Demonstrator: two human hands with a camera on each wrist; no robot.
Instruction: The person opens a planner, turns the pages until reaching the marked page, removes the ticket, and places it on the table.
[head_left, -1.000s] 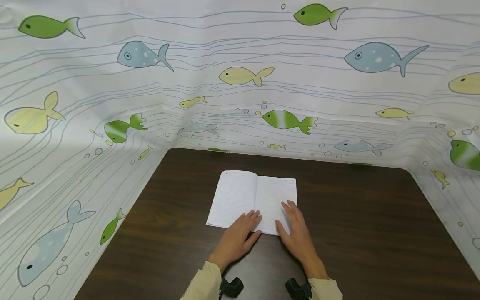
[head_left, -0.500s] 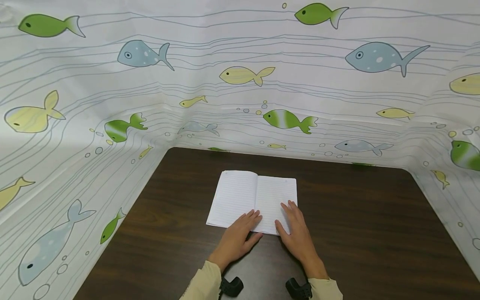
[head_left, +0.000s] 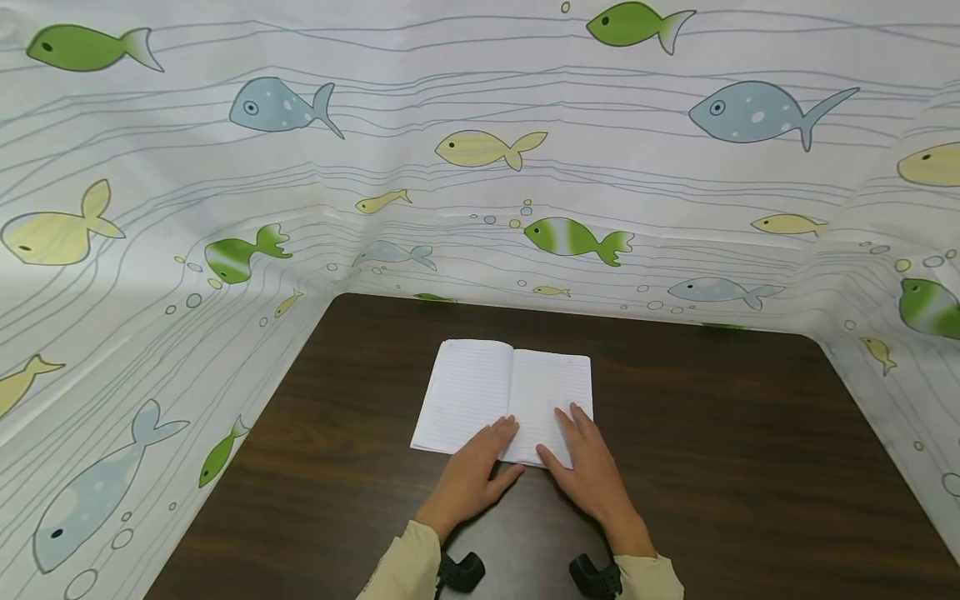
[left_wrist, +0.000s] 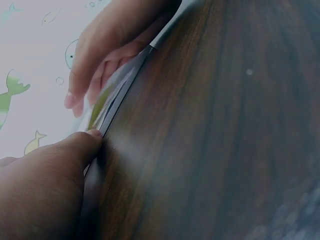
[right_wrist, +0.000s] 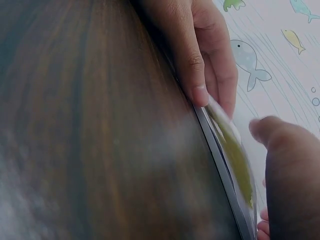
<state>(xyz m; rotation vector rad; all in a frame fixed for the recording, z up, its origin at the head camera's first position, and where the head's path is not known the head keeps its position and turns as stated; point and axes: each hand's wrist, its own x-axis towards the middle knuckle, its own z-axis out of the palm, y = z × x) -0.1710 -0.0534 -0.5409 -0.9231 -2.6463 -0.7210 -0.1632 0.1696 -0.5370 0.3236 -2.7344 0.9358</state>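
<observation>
An open notebook with lined pages lies flat on the dark wooden table. Across its lower middle, by the fold, rest the extended fingers of my left hand, the thumb spread at the near edge. My right hand lies on the lower part of the right page, fingers extended and thumb apart. In the left wrist view the left thumb touches the notebook's edge. The right wrist view shows the right thumb raised over the notebook, with some fingers hidden behind it.
The dark wooden table extends on both sides of the notebook. A white sheet printed with fish rises along the back and both sides. Each wrist wears a black camera mount below a beige sleeve.
My right hand has slid slightly to the left over the right page. The left hand and the notebook stay nearly in place; the head view has shifted a little.
</observation>
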